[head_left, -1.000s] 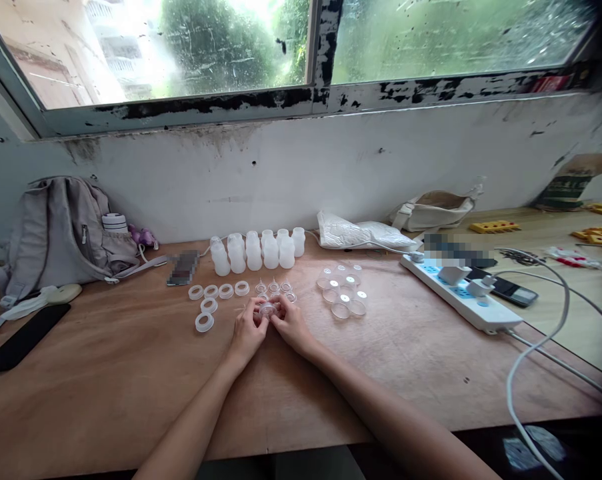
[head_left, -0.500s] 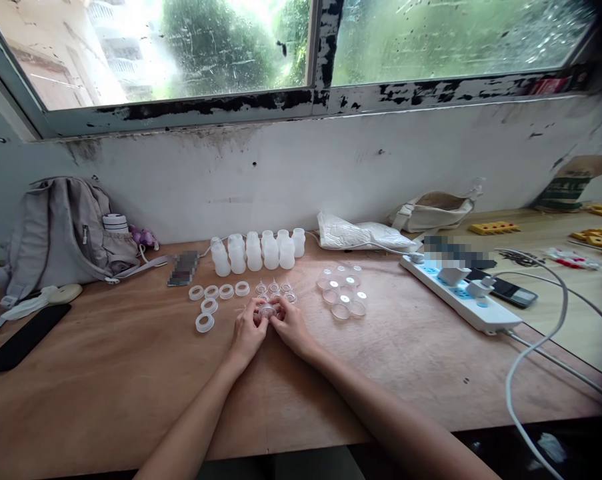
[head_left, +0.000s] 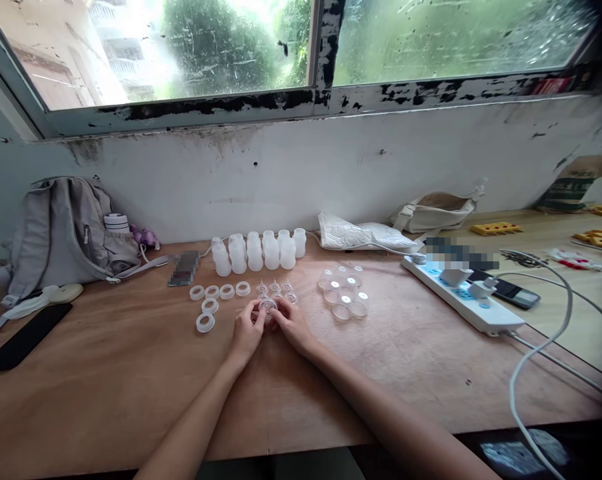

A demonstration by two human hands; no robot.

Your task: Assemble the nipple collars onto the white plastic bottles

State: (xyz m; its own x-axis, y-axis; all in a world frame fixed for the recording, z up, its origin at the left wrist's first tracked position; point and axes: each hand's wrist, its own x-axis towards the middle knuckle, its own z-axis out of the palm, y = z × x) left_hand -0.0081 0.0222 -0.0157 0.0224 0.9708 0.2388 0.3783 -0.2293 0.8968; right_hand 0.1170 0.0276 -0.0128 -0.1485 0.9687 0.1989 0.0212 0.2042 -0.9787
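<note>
My left hand [head_left: 247, 327] and my right hand [head_left: 291, 323] meet over the table, both closed by their fingertips on a clear bottle ring [head_left: 267, 304]. Whether a nipple sits inside it is too small to tell. Just beyond my fingers stand several clear bottle nipples [head_left: 275, 288], partly hidden by my right hand. Translucent screw rings [head_left: 205, 323] lie in a loose group to the left. Farther back, frosted small bottles [head_left: 254, 252] stand upright in two close rows. Clear round caps [head_left: 341, 310] form a cluster right of my right hand.
A white power strip [head_left: 461, 297] with plugs and cables lies at the right edge of the brown table [head_left: 145, 393]. A grey backpack [head_left: 65, 230] and a black flat case [head_left: 25, 339] are at left. White plastic packaging [head_left: 361, 233] rests against the wall.
The clear ring has tilted and shows its round opening more plainly between my fingers. My hands have barely shifted; the other parts lie as before.
</note>
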